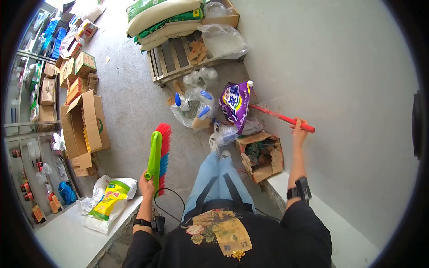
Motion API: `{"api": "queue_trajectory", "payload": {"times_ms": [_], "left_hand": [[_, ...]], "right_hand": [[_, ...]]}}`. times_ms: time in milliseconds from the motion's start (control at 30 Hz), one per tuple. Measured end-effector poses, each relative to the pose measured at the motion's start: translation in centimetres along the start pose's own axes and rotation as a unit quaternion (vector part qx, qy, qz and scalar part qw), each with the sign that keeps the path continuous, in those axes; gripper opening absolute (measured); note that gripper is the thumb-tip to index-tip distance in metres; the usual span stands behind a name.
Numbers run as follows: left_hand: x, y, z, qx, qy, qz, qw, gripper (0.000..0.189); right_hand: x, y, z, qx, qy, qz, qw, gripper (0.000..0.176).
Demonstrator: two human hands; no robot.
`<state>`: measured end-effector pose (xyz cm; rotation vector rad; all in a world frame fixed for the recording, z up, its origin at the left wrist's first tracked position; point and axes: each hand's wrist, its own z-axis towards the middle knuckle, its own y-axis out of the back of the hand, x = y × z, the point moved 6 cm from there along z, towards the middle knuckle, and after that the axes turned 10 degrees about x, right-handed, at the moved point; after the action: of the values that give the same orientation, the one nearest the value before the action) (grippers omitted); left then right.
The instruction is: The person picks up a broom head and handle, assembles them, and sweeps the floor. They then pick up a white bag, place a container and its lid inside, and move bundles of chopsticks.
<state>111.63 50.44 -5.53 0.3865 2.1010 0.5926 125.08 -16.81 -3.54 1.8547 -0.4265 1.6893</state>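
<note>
Left hand [147,182] fist-wrapped round upright broom head [157,154]; right hand [298,127] clenched on red stick [278,117], slanting toward purple bag [235,103]. Pieces well apart, legs between.

Centre frame: brush head [156,152], lime green back, bristles red with a blue band. Right of centre: pole [281,117], plain red. Above centre: pouch [235,102], purple with yellow and white print. Lower left: sack [109,201], white, printed yellow and green. Left: cartons [85,120], plain brown. Bottom: jeans [219,178], light blue.
</note>
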Motion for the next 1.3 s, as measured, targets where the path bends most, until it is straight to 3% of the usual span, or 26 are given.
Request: {"api": "queue_trajectory", "payload": {"times_ms": [67,267,367,433,467,567,700,900,1000,1100,1300], "left_hand": [[-0.3,0.2,-0.1,-0.002,0.002,0.037,0.999,0.034],[-0.8,0.3,-1.0,0.015,-0.022,-0.024,0.999,0.034],[-2.5,0.0,-1.2,0.023,-0.047,-0.04,0.998,0.033],[-2.4,0.0,-1.7,0.035,-0.061,-0.069,0.995,0.033],[-2.7,-0.1,-1.1,0.037,-0.074,-0.086,0.993,0.033],[-5.1,1.1,-1.4,-0.006,-0.123,0.064,0.99,0.032],[-5.7,2.5,0.1,-0.008,-0.12,-0.005,0.993,0.028],[-5.6,7.3,2.0,0.013,-0.137,0.022,0.99,0.025],[-3.1,10.7,2.7,0.035,-0.125,0.043,0.991,0.022],[1.2,14.9,2.5,0.015,-0.122,0.048,0.991,0.02],[5.5,24.3,-2.4,-0.08,-0.086,-0.033,0.993,0.047]], "right_hand": [[-0.9,-0.8,-0.6,0.038,-0.049,0.035,0.997,0.017],[-1.4,1.8,-2.2,0.025,0.007,-0.046,0.999,0.019],[-0.9,0.5,-3.8,0.044,-0.091,0.067,0.993,0.018],[0.4,2.8,-4.1,0.017,-0.043,0.046,0.998,0.021],[1.2,4.6,-3.7,0.003,-0.016,0.024,1.0,0.023],[4.8,10.3,-3.5,-0.036,0.033,0.008,0.999,0.029],[9.6,17.8,-3.7,-0.122,0.013,0.009,0.992,0.035],[18.1,20.3,-6.7,-0.071,0.053,0.009,0.996,0.035],[22.1,19.4,-8.1,-0.041,0.046,0.026,0.998,0.036],[26.7,14.6,-10.8,0.026,0.032,0.113,0.993,0.037],[23.7,-1.7,-13.4,0.082,0.0,0.316,0.945,0.042]]}}
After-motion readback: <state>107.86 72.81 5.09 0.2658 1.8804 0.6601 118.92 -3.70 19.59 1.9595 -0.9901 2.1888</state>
